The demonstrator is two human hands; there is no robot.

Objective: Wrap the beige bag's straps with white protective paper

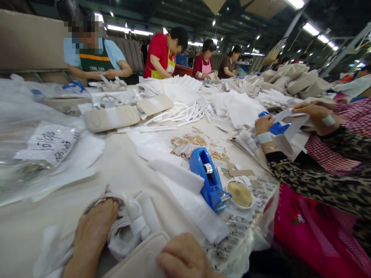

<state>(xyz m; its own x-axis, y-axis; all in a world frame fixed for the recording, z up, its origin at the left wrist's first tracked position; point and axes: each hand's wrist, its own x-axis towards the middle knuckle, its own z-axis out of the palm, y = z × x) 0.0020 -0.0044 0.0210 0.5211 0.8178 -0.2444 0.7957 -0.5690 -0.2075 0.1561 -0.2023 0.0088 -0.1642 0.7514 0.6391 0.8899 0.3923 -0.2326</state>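
Observation:
At the lower left my left hand (pixel 94 231) is closed on a bundle of white wrapping (pixel 127 227), its fingertips partly hidden. The bundle sits at the top end of a beige bag (pixel 142 258), which lies in front of me and runs out of view at the bottom. My right hand (pixel 184 255) is curled at the bag's right edge, with the thumb side toward it; the finger ends are hidden, and it seems to grip that edge. Beyond the hands lie a strip of white wrapping sheet (pixel 188 204) and a blue tape dispenser (pixel 207 179).
Beside the dispenser stand a round tub (pixel 240 194) and a pile of tags (pixel 199 144). Farther off lie white tubes (pixel 185 114), wrapped beige bags (pixel 111 117) and white sheets (pixel 234 106). A plastic bag (pixel 43 143) is at left. A co-worker's hands (pixel 263 125) work at right; several people stand opposite.

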